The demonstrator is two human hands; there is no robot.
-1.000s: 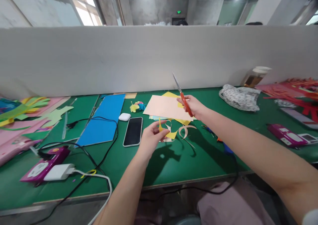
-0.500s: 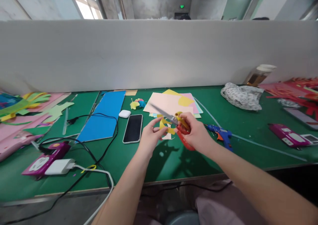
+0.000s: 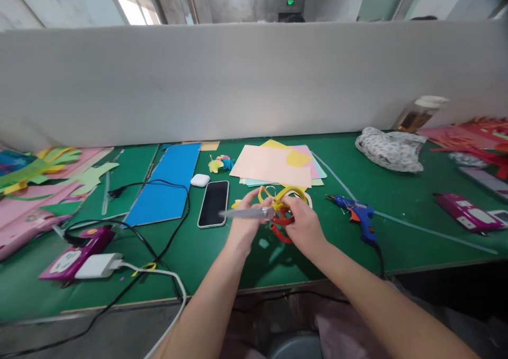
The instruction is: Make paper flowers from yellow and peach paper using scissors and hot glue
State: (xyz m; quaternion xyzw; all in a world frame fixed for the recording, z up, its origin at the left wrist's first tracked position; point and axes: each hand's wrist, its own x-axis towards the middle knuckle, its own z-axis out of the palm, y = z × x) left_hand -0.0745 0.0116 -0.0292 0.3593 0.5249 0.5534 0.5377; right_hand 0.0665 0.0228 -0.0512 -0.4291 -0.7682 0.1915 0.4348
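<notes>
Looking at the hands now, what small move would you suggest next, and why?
Perhaps the right hand should turn the scissors away from the left hand, because in this view the blades cross in front of that hand while it seems to hold a yellow paper strip.

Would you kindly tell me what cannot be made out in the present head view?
All in the head view:
Left hand: its fingers are partly hidden behind the scissors.
Scissor blades: edges blurred.
Lower sheets: mostly covered by the pale pink sheet.
White cable: cut off by the bottom edge.
Red paper: cut off by the right edge.
</notes>
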